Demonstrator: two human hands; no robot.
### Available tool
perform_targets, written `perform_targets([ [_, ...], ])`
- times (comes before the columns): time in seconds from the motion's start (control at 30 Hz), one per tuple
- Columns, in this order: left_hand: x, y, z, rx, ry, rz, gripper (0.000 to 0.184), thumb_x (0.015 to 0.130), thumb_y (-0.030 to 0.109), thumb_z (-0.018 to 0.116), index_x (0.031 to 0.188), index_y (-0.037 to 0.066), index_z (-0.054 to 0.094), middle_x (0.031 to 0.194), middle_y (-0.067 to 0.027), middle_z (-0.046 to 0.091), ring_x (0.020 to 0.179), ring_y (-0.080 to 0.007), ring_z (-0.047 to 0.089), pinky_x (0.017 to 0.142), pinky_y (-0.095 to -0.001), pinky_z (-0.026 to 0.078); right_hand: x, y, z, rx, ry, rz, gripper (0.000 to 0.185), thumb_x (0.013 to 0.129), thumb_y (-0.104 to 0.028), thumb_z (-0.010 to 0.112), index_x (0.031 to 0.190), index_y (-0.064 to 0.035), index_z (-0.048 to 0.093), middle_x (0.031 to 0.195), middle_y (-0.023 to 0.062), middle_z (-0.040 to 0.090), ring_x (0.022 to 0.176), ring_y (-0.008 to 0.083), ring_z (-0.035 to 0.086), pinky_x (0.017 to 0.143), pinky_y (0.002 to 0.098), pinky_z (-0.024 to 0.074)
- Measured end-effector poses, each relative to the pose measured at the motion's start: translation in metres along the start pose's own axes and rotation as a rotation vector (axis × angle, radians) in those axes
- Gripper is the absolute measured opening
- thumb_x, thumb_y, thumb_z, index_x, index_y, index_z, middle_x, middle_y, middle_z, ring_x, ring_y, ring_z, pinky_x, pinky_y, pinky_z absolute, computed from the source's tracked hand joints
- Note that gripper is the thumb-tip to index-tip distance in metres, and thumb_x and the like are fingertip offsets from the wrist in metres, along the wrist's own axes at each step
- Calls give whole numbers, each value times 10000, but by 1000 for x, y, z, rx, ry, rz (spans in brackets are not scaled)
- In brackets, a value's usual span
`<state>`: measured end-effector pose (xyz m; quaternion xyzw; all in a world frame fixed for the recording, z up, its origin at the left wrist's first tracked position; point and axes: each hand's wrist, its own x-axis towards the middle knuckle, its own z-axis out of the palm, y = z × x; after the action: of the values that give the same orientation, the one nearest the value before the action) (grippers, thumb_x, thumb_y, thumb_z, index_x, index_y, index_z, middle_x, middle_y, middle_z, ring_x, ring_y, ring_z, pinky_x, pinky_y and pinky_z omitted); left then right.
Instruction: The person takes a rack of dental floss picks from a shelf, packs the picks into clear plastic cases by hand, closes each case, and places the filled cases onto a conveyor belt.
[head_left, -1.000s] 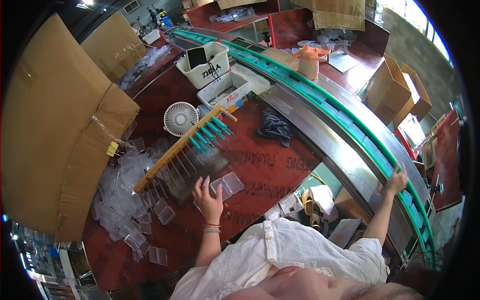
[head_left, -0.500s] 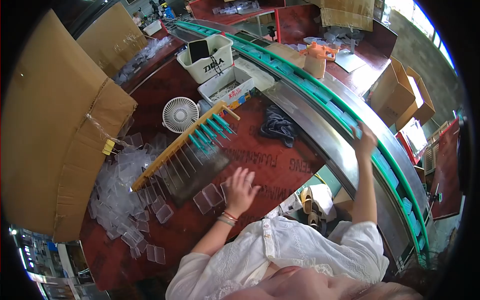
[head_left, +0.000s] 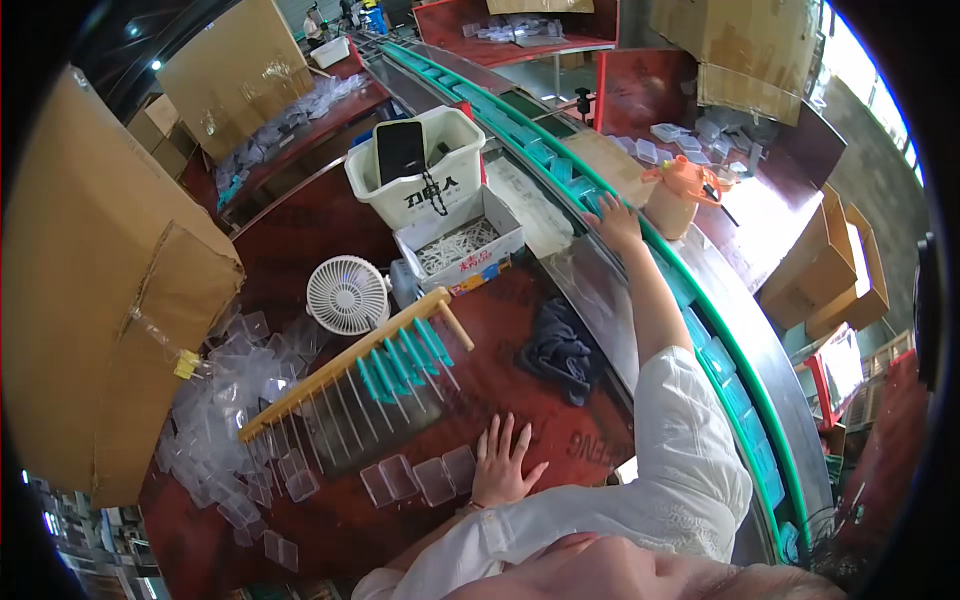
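My left hand (head_left: 503, 466) lies flat on the dark red table (head_left: 350, 530), fingers spread, just right of several clear plastic cases (head_left: 432, 480). My right hand (head_left: 615, 222) reaches out over the green-edged conveyor (head_left: 655, 240), fingers apart, touching or just above the blue-green pieces (head_left: 592, 198) on it; whether a fingertip grips one is hidden. A wooden rack (head_left: 340, 362) with thin metal rods stands on the table, teal pieces (head_left: 405, 362) hanging at its right end. Left of it lies a heap of clear cases (head_left: 215, 420).
A white fan (head_left: 348, 295), a box of small white pieces (head_left: 465, 245), a white bin (head_left: 420, 185) with a phone (head_left: 401, 151), and a dark cloth (head_left: 562, 350) are on the table. An orange jug (head_left: 677, 200) stands beyond the conveyor. Cardboard (head_left: 90, 280) rises at left.
My right hand has moved up along the conveyor, farther from my body. My left hand has come down to the table beside the cases. The view has shifted, and my body leans farther forward.
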<state>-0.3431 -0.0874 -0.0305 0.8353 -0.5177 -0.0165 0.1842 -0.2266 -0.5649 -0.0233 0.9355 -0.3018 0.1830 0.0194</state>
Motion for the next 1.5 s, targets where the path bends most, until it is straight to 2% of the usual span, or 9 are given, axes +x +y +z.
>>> perform_targets([
  [0.23, 6, 0, -1, 13, -98, -69, 697, 817, 487, 565, 1370, 117, 358, 1431, -182, 283, 1320, -378, 265, 1035, -515, 252, -34, 23, -6, 126, -209, -82, 605, 898, -524, 411, 1307, -80, 448, 1382, 143, 394, 1293, 321, 344, 1032, 444, 319],
  [0.37, 6, 1, 1, 13, -103, -81, 689, 822, 497, 554, 1364, 112, 374, 1438, -182, 276, 1326, -372, 260, 1030, -520, 263, -24, 20, -14, 80, 118, -191, 590, 879, -510, 470, 1256, -56, 485, 1286, 136, 507, 1207, 288, 466, 977, 429, 382],
  [0.47, 5, 0, 2, 41, -78, -78, 690, 819, 500, 558, 1363, 116, 378, 1435, -179, 281, 1326, -367, 261, 1029, -517, 271, 45, -8, -25, 245, -59, 416, 527, 837, -501, 554, 1148, -77, 538, 1090, 133, 628, 970, 300, 623, 847, 420, 471],
  [0.6, 7, -4, 4, -3, -59, -87, 688, 819, 502, 562, 1366, 128, 374, 1428, -173, 291, 1327, -359, 261, 1027, -514, 284, 91, -24, 32, 4, 67, 388, 491, 791, -519, 606, 1064, -114, 556, 921, 119, 676, 794, 299, 667, 676, 419, 509],
  [0.77, 3, -7, 9, -46, -43, -96, 686, 800, 495, 587, 1355, 142, 393, 1430, -158, 282, 1326, -354, 261, 1035, -515, 273, 109, -38, 32, -17, -52, 516, 545, 754, -564, 622, 1103, -152, 544, 913, 126, 675, 854, 289, 661, 726, 386, 508],
  [1.03, 9, -5, 5, -47, -34, -87, 694, 803, 497, 583, 1362, 137, 383, 1421, -164, 303, 1312, -356, 289, 1027, -508, 299, 107, -10, 30, -158, -168, 291, 273, 842, -303, 561, 1084, -181, 590, 981, 98, 654, 967, 253, 622, 750, 371, 496],
  [1.13, 7, -3, 4, -61, -33, -83, 692, 803, 498, 583, 1360, 136, 387, 1421, -164, 303, 1312, -356, 288, 1028, -509, 298, 97, -2, 35, -229, -13, -188, 238, 829, -166, 528, 1054, -171, 607, 1020, 87, 618, 1051, 232, 555, 776, 373, 482],
  [1.43, 6, -5, 7, -69, -21, -85, 702, 794, 485, 600, 1366, 142, 380, 1422, -170, 300, 1312, -357, 288, 1027, -513, 301, 106, 10, -1, -322, -220, -325, 309, 755, -189, 618, 1061, -146, 603, 1102, 82, 569, 1105, 231, 501, 793, 387, 471],
  [1.5, 7, -4, 6, -76, -31, -87, 707, 789, 483, 608, 1365, 143, 380, 1422, -172, 300, 1311, -359, 291, 1026, -515, 301, 96, 14, -16, -196, 27, -207, 339, 740, -246, 651, 1051, -119, 607, 1029, 94, 596, 1105, 240, 497, 822, 400, 456],
])
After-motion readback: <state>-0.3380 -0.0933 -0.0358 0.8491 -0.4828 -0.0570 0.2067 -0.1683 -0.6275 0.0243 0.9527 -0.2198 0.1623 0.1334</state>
